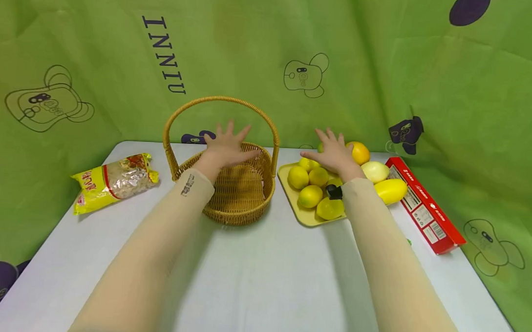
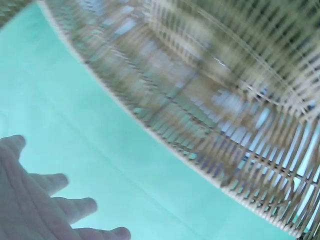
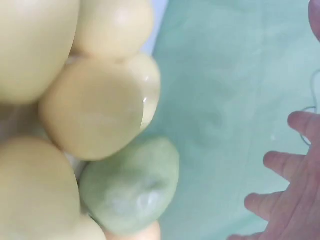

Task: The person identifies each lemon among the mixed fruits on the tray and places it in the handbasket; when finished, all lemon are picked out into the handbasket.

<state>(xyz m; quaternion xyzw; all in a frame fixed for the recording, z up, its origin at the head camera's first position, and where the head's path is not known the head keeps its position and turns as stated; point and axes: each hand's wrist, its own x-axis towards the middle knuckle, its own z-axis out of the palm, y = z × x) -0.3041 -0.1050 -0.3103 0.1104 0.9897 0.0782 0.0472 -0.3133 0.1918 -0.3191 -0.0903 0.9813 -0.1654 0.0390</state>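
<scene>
My left hand [image 1: 228, 147] hovers with spread fingers over the back of a woven wicker basket [image 1: 238, 217] that has a tall arched handle. In the left wrist view the fingers stand apart from the basket's rim and hold nothing. Above a yellow tray [image 1: 293, 202] of fruit, my right hand [image 1: 336, 156] is likewise splayed and holds nothing. Several lemons [image 1: 311, 196] fill the tray's front part, and an orange [image 1: 360, 152] lies just right of that hand. A green fruit [image 3: 131, 185] shows beside yellow ones in the right wrist view. The right forearm hides part of the tray.
A pale yellow round fruit [image 1: 375, 172] and a longer yellow one [image 1: 391, 191] lie right of the right wrist. Beyond them is a long red box [image 1: 427, 207]. On the left lies a yellow plastic food bag [image 1: 120, 180]. Green printed cloth [image 1: 252, 53] hangs around the white table [image 1: 262, 283].
</scene>
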